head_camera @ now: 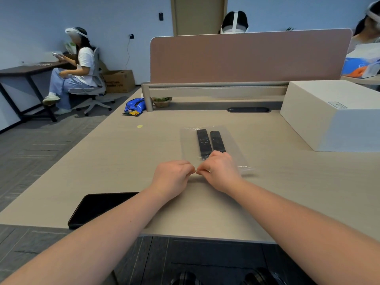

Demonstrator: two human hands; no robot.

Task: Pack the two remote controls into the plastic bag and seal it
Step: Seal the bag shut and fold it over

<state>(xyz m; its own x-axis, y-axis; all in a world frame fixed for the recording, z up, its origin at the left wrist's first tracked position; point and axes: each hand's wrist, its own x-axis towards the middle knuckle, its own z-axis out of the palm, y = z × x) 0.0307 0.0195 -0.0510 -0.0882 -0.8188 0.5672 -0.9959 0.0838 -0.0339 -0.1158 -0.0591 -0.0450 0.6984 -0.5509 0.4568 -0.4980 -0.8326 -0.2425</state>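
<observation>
Two black remote controls, one on the left (203, 143) and one on the right (217, 141), lie side by side inside a clear plastic bag (233, 149) flat on the beige desk (123, 165). My left hand (171, 177) and my right hand (221, 171) meet at the bag's near edge. Both pinch that edge between thumb and fingers, fingertips almost touching each other. My right hand covers the near ends of the remotes.
A black tablet (96, 208) lies at the desk's near left edge. A large white box (337, 116) stands at the right. A pink divider panel (246, 56) closes the back, with a blue pouch (134, 105) and a small plant (161, 101) by its post. People sit beyond.
</observation>
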